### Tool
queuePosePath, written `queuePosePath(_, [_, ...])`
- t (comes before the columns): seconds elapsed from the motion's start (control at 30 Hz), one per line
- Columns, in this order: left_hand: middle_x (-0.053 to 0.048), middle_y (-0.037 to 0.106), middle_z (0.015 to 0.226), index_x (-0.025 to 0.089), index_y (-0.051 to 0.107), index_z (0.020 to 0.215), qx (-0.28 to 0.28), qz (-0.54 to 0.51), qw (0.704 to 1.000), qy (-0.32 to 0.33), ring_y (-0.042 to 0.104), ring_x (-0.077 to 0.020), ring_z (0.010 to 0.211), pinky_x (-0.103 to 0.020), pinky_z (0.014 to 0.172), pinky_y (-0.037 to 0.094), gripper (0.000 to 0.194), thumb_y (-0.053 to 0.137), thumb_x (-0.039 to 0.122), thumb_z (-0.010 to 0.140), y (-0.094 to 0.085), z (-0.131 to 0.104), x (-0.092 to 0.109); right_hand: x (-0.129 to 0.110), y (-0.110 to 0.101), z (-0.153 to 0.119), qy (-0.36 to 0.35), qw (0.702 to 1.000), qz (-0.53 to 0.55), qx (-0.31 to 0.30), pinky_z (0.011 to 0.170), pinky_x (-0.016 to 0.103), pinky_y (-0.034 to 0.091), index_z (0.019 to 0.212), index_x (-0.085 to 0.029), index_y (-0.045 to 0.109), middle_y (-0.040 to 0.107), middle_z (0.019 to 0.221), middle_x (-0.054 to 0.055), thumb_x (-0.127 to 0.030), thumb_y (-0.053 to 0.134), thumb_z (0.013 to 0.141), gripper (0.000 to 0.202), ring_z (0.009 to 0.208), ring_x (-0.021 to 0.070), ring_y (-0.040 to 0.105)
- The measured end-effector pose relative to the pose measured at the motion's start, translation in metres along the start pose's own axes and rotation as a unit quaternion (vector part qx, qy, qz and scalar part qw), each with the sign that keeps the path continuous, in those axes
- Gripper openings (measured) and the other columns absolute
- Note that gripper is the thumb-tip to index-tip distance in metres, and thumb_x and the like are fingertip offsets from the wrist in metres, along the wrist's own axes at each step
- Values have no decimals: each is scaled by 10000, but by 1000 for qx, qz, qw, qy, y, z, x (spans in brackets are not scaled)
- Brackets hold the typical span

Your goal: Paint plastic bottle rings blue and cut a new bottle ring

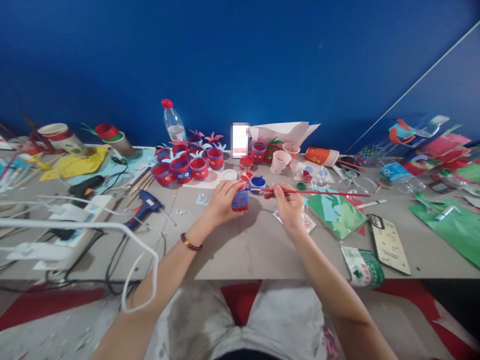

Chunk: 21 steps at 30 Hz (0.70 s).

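Note:
My left hand (224, 202) is closed around a small cup (240, 200) painted blue and red, held just above the table. In my right hand (289, 204) is a long red paintbrush (322, 192), pinched between the fingers, its bristle end at the cup's right side. Whether the bristles touch the paint surface I cannot tell. Just beyond both hands stand an open jar of blue paint (257, 183) and a jar of red paint (246, 162). Several finished-looking red and blue cups with googly eyes (199, 170) and paper leaves stand to the left.
At left lie a blue glue gun (144, 207), a white power strip (75, 235) and looping cables. A water bottle (174, 122) stands by the blue wall. On the right are green paper (450, 230), a phone (390, 245), paper cups (281, 161) and a green packet (363, 266) at the table's front edge.

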<state>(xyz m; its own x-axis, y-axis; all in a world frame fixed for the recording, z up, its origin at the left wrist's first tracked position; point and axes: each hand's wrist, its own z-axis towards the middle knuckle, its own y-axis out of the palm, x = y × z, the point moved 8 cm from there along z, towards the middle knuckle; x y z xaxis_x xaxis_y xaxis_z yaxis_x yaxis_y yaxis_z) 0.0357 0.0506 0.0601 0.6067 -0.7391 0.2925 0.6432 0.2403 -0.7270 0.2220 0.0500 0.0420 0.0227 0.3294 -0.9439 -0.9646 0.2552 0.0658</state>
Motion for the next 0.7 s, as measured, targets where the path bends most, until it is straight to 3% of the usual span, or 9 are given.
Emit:
queuePosePath(0.33, [-123,596,1232,215,461,1295,-3,0,1000,6,551,-306,1122,-481,978,456,694,758,257,670,2,-1,0,-1,11,-6,20,998,-8,-54,681,350,597,788,-203,663,742,669,37,-572,649,785,369,631,201,720])
queuePosePath(0.7, [-119,596,1226,196,472,1275,1,11,1000,8,558,-297,1101,-464,974,468,667,755,269,675,0,0,2,-4,4,-3,3,1000,-26,-12,672,346,589,782,-196,672,737,668,37,-547,633,806,355,630,198,711])
